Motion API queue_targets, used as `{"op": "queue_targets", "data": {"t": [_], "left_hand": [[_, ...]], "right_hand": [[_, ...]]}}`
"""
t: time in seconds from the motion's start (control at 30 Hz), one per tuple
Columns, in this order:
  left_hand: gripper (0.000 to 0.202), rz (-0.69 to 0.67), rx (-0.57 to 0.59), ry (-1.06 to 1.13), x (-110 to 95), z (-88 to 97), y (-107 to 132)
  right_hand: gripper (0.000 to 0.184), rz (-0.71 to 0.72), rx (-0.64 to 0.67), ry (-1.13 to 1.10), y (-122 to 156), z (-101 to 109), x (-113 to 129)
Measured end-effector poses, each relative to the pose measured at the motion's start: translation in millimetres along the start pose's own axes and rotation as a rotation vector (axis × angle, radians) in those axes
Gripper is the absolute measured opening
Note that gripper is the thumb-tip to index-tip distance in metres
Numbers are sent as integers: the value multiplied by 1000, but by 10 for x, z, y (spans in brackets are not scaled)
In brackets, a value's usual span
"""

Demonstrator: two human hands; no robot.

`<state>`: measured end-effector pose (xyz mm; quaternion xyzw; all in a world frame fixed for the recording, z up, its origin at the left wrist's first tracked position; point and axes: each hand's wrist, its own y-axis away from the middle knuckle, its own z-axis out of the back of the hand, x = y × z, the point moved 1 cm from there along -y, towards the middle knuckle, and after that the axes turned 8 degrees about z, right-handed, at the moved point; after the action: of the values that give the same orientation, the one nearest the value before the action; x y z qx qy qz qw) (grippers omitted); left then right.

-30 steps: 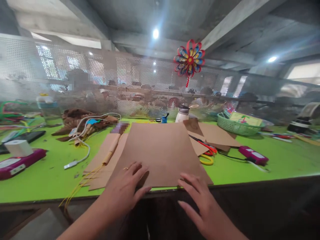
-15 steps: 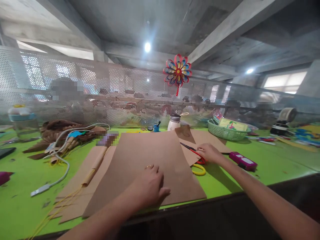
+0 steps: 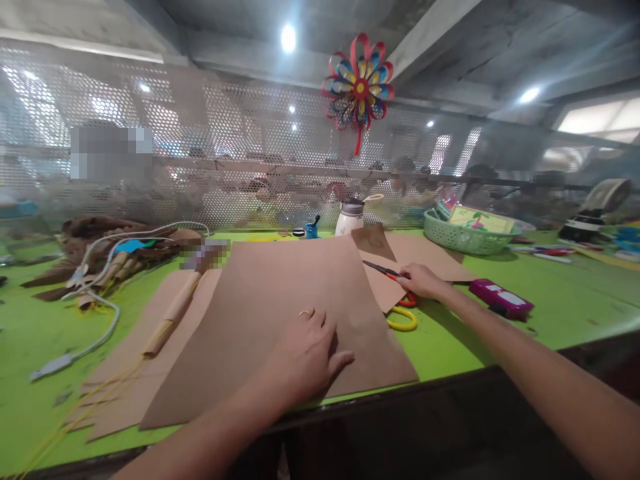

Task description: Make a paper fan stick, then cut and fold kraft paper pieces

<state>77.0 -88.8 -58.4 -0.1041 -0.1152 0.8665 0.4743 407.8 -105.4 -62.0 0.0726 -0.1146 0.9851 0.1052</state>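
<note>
Whether the curled right hand (image 3: 423, 280) grips scissors (image 3: 383, 269) is hidden, left hand (image 3: 309, 357) half-open on paper (image 3: 280, 283)

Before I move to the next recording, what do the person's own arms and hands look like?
Both forearms are bare, with no sleeve in view. The left hand wears a thin, gold-toned ring and no glove. The right hand is ungloved too, with no ring visible.

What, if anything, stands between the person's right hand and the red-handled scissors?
Nothing visible: the right hand appears to touch the red-handled scissors near their handles. The yellow loop lies on the near side, out of the way.
</note>
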Motion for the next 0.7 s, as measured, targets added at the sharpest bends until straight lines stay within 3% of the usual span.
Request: {"op": "queue_targets", "data": {"t": [0.17, 0.3, 0.4, 0.5, 0.7], "left_hand": [[37, 6, -26, 7, 12, -34, 28], [35, 29, 10, 53, 20, -21, 13], [34, 47, 55, 100, 35, -12, -18], [29, 70, 70, 143, 60, -9, -38], [29, 79, 55, 162, 80, -7, -44]], "right_hand": [[34, -60, -120, -31, 169, 184, -46], [37, -45, -177, -117, 587, 341, 17], [37, 57, -145, -254, 969, 382, 171], [34, 193, -83, -214, 1264, 369, 343], [34, 315, 66, -191, 1523, 373, 425]]}}
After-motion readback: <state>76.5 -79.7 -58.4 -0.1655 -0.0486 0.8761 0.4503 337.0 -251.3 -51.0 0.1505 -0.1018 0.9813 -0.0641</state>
